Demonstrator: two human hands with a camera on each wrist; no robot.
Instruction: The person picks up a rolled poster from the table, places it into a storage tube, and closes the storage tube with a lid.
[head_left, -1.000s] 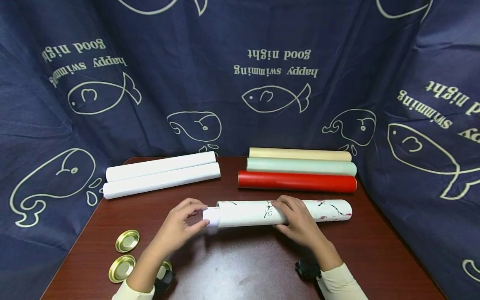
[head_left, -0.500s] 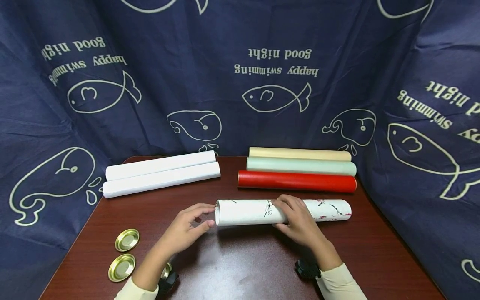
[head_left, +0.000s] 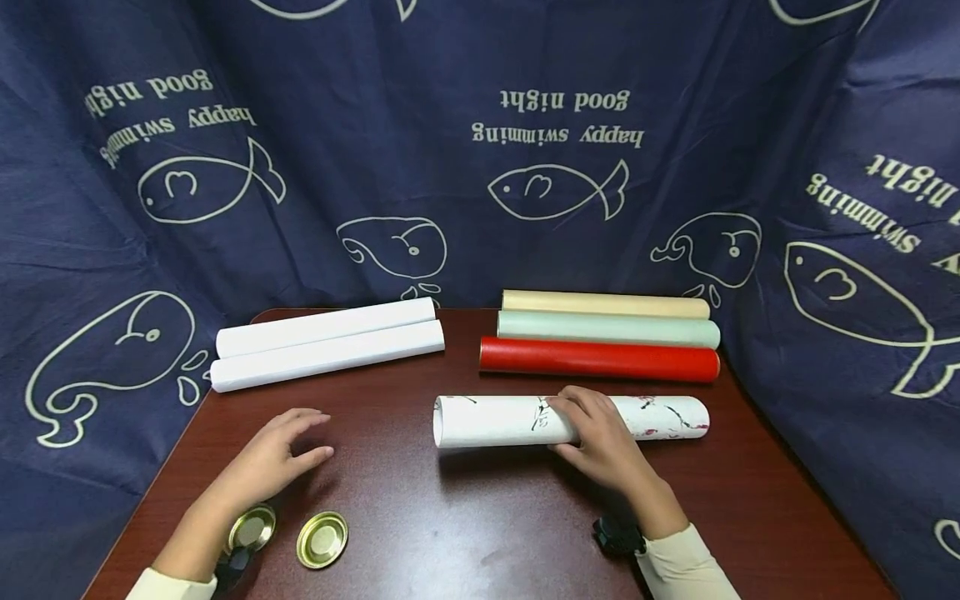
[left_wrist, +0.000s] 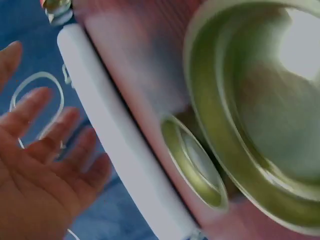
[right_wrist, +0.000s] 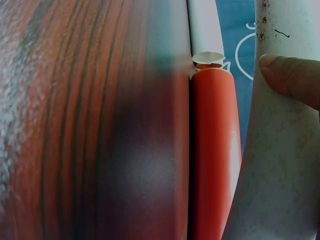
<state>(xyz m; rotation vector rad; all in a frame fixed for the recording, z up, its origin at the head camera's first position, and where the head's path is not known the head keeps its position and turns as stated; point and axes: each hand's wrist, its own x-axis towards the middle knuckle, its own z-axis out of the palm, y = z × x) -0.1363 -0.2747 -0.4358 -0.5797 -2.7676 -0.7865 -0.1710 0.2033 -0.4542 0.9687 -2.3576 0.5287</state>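
Observation:
A white cardboard tube (head_left: 495, 422) printed with dark branches and red blossoms lies across the middle of the table in the head view. My right hand (head_left: 603, 437) grips it from above, the thumb on the near side. In the right wrist view my thumb (right_wrist: 290, 77) presses against the tube (right_wrist: 285, 160). The tube's left end is uncapped; its inside is too small to make out. Away to the left, my left hand (head_left: 273, 458) is held apart from it, fingers spread and holding nothing. Gold metal lids (head_left: 322, 540) lie near that wrist, one (head_left: 253, 527) partly covered by the forearm.
Two white paper rolls (head_left: 330, 354) lie side by side at the back left. At the back right are a red tube (head_left: 600, 360), a pale green tube (head_left: 607, 329) and a cream tube (head_left: 603, 303). A dark blue curtain (head_left: 420, 100) hangs behind the table.
The white roll that stuck out of the tube's left end has gone inside, out of sight. My left hand has then drawn back leftward toward the lids. The right hand keeps its hold.

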